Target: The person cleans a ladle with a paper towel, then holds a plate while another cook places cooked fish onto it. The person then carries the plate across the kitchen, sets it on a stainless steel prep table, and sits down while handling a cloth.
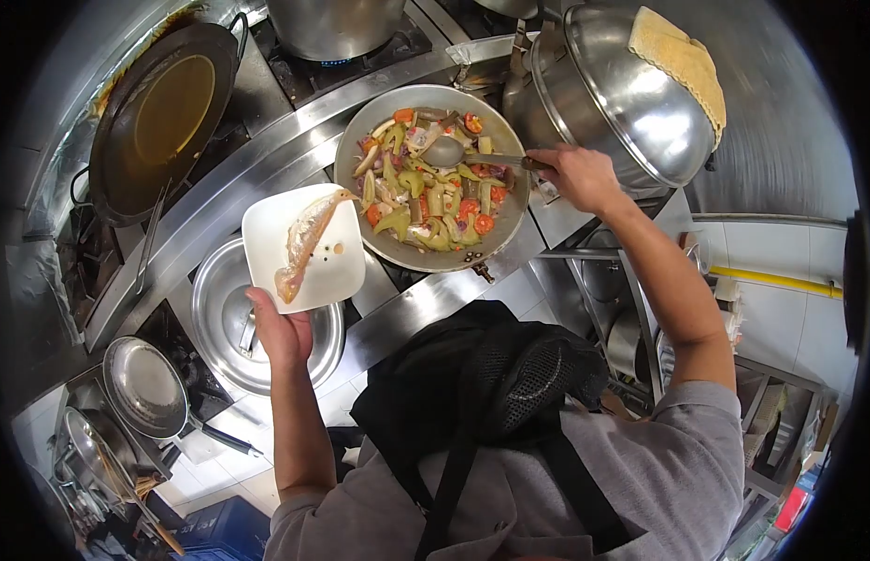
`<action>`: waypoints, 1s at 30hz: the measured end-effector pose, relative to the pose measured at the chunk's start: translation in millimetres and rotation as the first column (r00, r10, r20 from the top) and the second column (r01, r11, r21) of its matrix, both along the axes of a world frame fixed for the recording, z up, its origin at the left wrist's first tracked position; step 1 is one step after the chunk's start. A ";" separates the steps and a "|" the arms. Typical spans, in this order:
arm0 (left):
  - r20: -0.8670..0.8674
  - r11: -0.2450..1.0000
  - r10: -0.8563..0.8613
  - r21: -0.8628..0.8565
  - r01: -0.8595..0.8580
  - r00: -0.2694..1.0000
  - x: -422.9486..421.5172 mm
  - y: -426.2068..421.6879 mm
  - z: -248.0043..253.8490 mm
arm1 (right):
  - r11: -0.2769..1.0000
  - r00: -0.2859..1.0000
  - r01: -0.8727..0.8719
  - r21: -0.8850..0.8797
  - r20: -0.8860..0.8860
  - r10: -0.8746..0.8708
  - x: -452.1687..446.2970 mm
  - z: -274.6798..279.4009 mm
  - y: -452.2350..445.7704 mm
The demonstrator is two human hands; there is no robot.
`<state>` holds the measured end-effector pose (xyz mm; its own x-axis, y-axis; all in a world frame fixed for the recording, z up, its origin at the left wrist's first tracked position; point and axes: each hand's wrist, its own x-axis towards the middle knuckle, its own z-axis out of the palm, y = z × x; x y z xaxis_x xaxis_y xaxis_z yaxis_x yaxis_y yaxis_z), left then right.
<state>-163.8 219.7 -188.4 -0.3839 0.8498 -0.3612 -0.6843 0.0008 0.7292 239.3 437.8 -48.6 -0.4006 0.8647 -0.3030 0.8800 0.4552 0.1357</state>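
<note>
My left hand is closed on the near edge of a white square plate, raised over a steel basin. On the plate lies a long pale piece of fish, with a few small bits beside it. The plate's right side overlaps the rim of a wide round pan. Mixed cooked vegetables, green, orange and red, fill that pan. My right hand grips the handle of a metal serving spoon, whose bowl rests among the vegetables.
Below the plate is the steel basin, with a utensil in it. A large wok of oil stands far left. At the back a pot sits over a blue flame. Right of the pan is a big domed steel vessel with a yellow cloth.
</note>
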 end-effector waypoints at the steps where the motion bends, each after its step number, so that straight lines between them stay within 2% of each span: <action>1: -0.004 1.000 -0.010 0.006 0.010 1.000 -0.5 0.1 -0.8 | 1.000 1.000 0.025 0.012 -0.003 -0.025 4.4 -5.3 -3.6; 9: -0.033 1.000 -0.011 -0.003 0.011 0.999 2.6 4.7 14.0 | 0.994 0.993 0.111 -0.002 -0.026 -0.111 15.5 -18.5 -12.4; 15: -0.033 1.000 -0.011 0.009 0.011 0.999 7.6 10.3 18.6 | 0.993 0.983 0.121 -0.011 -0.137 -0.121 17.4 -52.1 -12.9; 20: -0.011 1.000 0.009 -0.019 -0.009 1.000 10.1 10.0 17.0 | 0.980 0.958 0.198 -0.035 -0.204 -0.200 25.6 -59.5 -20.8; 30: -0.032 1.000 0.011 -0.007 -0.011 0.999 9.4 11.8 6.0 | 0.980 0.948 0.192 0.050 -0.266 -0.172 49.0 -53.3 -54.2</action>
<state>-154.4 231.5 -182.5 -0.4047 0.8429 -0.3545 -0.6606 -0.0014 0.7508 288.3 383.6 -101.9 -0.2903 0.9464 -0.1416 0.9562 0.2813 -0.0806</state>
